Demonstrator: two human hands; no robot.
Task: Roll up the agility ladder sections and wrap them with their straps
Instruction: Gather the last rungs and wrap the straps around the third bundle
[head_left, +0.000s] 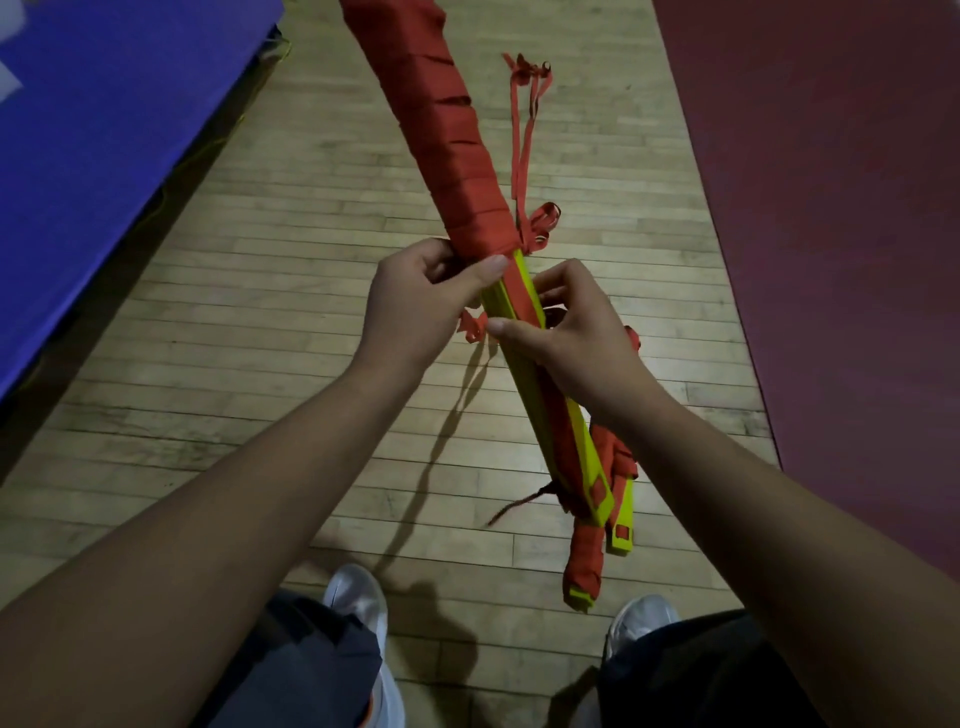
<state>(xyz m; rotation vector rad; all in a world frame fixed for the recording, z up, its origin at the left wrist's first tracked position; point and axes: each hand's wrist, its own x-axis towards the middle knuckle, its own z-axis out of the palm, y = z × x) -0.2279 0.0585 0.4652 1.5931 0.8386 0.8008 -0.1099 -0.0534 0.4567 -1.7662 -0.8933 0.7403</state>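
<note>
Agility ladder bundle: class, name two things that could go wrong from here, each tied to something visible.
The yellow rungs fan apart below the right hand; unwrapped, they might slip out. Loose strap loops dangle beside the red wrap and could snag; the wrap may slacken if the left hand eases.

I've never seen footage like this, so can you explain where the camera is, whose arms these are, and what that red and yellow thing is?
There is no machine here. One camera worn on a person's head looks down at their own bare arms. The left hand and the right hand both grip a ladder bundle, a stack of yellow-green rungs held in the air. Its far part is wound in red strap; the near part is mostly bare. Loose strap ends dangle beside it. Below are a wooden floor, a blue mat on the left, a dark red mat on the right, and the person's white shoes.
</note>
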